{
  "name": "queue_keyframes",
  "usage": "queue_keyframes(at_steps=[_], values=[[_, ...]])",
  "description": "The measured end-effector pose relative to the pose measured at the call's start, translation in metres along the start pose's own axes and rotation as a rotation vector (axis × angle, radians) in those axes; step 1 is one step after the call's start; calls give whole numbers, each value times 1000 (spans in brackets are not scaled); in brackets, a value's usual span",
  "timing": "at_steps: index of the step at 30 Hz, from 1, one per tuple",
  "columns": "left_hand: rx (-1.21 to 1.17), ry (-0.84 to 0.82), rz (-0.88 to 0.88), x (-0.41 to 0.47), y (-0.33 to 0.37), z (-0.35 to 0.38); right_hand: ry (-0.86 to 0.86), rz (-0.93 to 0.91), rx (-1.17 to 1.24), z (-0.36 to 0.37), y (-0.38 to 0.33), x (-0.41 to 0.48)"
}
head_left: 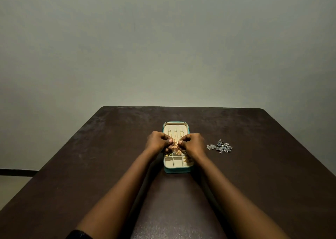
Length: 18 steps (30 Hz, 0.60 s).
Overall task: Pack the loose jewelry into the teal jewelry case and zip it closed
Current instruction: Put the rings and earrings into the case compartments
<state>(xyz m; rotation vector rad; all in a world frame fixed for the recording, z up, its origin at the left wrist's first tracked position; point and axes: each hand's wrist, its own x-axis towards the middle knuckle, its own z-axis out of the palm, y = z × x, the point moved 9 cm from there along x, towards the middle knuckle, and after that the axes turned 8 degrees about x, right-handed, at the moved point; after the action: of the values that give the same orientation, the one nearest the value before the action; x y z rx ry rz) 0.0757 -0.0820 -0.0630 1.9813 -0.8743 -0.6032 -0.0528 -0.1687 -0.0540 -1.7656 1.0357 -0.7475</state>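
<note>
The dark bench is carrying everything, and the case is lying open at its middle. Its lid half is lying flat on the far side and its tray of small compartments on the near side. The left grip and the right grip are meeting over the case, each one curling its fingers and pinching the same gold piece, which is hanging just above the tray. To the right, well apart from the case, a silver cluster is lying on the bench, not yet packed. Thin chains seem to be hanging in the lid, and a few small items are sitting in the compartments. So I am judging the task as about halfway: the gold piece is going in, the silver cluster is waiting, and the zip is not yet closed. No brand, label or writing is showing clearly enough to read
</note>
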Motion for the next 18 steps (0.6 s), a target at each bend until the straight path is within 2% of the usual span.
queue_keyframes(at_steps=[5,18], values=[[93,9,10,-1,1,1,16,-73,-230,-2,-9,-4],[449,72,99,0,15,2,-34,-164,-513,15,-15,7]])
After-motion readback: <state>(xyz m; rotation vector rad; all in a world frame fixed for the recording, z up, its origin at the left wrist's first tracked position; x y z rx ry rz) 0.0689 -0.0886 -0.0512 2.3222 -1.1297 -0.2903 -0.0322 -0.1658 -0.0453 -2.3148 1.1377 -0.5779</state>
